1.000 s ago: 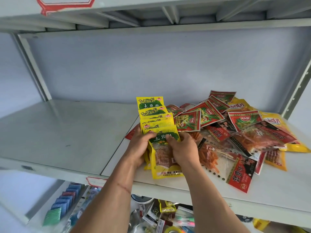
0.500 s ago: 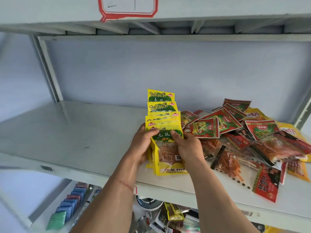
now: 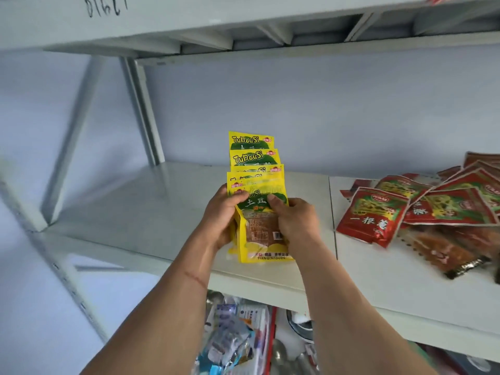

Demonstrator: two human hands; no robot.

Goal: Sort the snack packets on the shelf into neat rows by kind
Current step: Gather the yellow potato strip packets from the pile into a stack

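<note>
Hands meet around a fanned stack of yellow packets (image 3: 257, 190) held just above the front part of the shelf (image 3: 151, 212). The left hand (image 3: 221, 212) grips the stack from its left side, thumb laid across the front of the nearest packet and the fingers wrapped behind. The right hand (image 3: 295, 217) grasps the right edge of that same front packet, thumb pressed on its green label and the fingers curled round the back. The packets overlap like stepped cards, each one rising a little higher than the one before it, so the tops marked "TuDouSi" show in a column towards the back wall. The lowest edge of the stack hangs near the shelf's front lip; whether it touches the surface I cannot tell.

Well apart to the right, on the same shelf, lies a loose heap of red packets (image 3: 376, 215), overlapping at mixed angles, with clear packets of orange snacks (image 3: 446, 250) spilling from under them towards the front edge. Below the shelf, a lower level holds a jumble of assorted goods (image 3: 235, 334), too blurred to name.
</note>
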